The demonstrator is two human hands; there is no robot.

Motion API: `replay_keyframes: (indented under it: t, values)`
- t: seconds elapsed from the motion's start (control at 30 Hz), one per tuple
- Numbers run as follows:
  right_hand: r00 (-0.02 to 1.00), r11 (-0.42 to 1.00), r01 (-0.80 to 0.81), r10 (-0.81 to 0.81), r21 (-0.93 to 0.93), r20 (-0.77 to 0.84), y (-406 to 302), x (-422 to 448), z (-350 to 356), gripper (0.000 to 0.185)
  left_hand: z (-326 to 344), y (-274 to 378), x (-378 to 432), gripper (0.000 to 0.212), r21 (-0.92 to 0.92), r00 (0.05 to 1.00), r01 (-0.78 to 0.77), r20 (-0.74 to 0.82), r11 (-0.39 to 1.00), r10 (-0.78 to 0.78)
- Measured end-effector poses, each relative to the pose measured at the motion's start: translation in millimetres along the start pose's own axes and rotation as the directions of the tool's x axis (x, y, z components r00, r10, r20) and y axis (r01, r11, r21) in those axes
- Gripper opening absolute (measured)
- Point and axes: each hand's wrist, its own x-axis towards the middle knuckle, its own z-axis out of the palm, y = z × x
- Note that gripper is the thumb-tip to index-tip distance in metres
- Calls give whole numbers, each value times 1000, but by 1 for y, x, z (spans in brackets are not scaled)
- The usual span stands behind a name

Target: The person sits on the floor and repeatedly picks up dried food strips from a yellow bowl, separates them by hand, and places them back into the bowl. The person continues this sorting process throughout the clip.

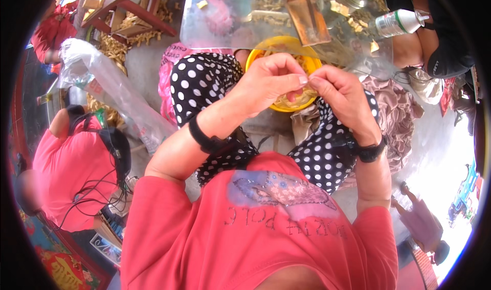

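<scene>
My left hand (270, 77) and my right hand (339, 92) meet fingertip to fingertip above a yellow plastic basin (251, 58). Thumb and forefinger are pinched together on each hand. Anything between them is too small or too hidden to make out. Tan, strip-like pieces (293, 101) lie in the basin, partly covered by my hands. The basin sits between my knees, its far side under the edge of a clear-topped table (199, 35). Black bands circle both wrists.
On the table are a brown wooden block (308, 19), small pale-yellow pieces (339, 8) and a white-and-green bottle (399, 23). A clear plastic bag (115, 94) stretches out at left near a red wooden stool (134, 6). People sit at left (80, 171) and far right (447, 40).
</scene>
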Motion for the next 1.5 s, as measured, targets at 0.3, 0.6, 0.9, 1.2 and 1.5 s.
replay_keyframes:
  t: [0.3,0.6,0.9,1.2,1.5]
  values:
    - [1000,995,-7,6,-100,-9,4,-2,-9,15,-3,-7,-2,8,-144,990,86,-97,986,-101]
    - [984,980,-178,177,85,24,15,4,-6,15,-5,10,8,26,-88,979,152,150,984,-138]
    - [990,981,-136,139,136,-13,8,2,-10,16,-3,-8,7,13,-342,983,171,1,924,-182]
    - [965,963,-250,239,104,107,6,1,-20,14,-8,-3,1,12,-239,977,213,40,947,-209]
    - [990,999,3,5,53,-138,6,52,-59,11,-10,41,52,18,319,985,-72,-123,945,117]
